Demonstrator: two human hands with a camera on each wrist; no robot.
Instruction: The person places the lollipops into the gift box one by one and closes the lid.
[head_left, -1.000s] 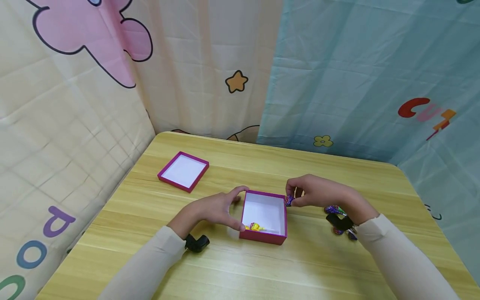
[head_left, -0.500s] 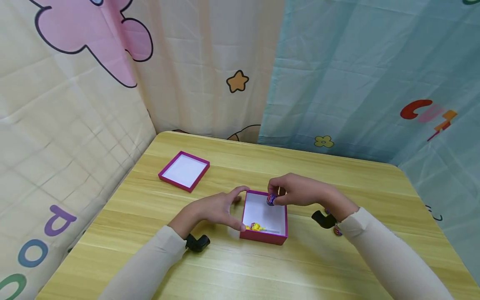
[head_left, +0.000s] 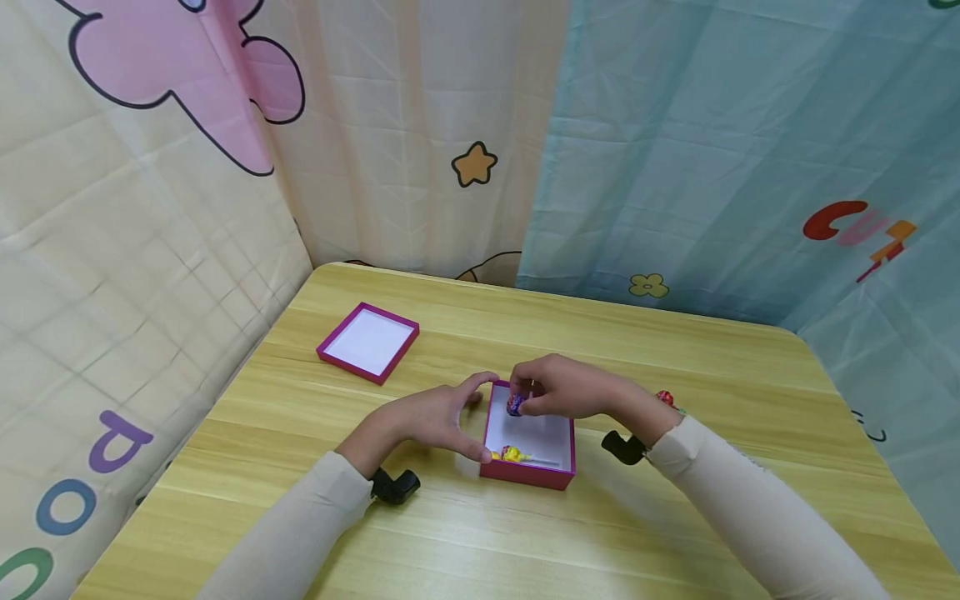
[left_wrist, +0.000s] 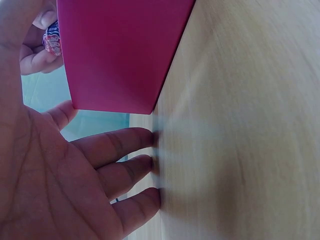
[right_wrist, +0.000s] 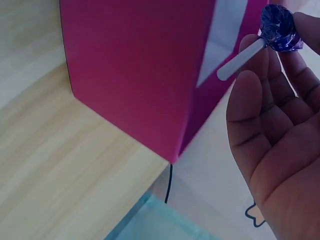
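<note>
A magenta square box (head_left: 527, 476) with a white inside stands uncovered in the middle of the table. My left hand (head_left: 433, 417) holds it by its left side, thumb on the near corner and index finger at the far one; the other fingertips rest on the wood in the left wrist view. Over the box's far left part, my right hand (head_left: 573, 387) pinches a purple-wrapped lollipop (right_wrist: 278, 26) by its head, and the white stick points away from the palm. Inside, along the near wall, lies a yellow lollipop (head_left: 512, 454), with another yellow piece beside my left thumb.
The magenta lid (head_left: 367, 342) lies white side up at the back left of the table (head_left: 465, 542). A red lollipop (head_left: 665, 398) shows beyond my right wrist, partly covered by the arm. Patterned curtains (head_left: 420, 125) hang close behind the table.
My right hand has carried the purple lollipop leftward, from outside the box's right wall to above its far left part. The left hand and the box have stayed in place.
</note>
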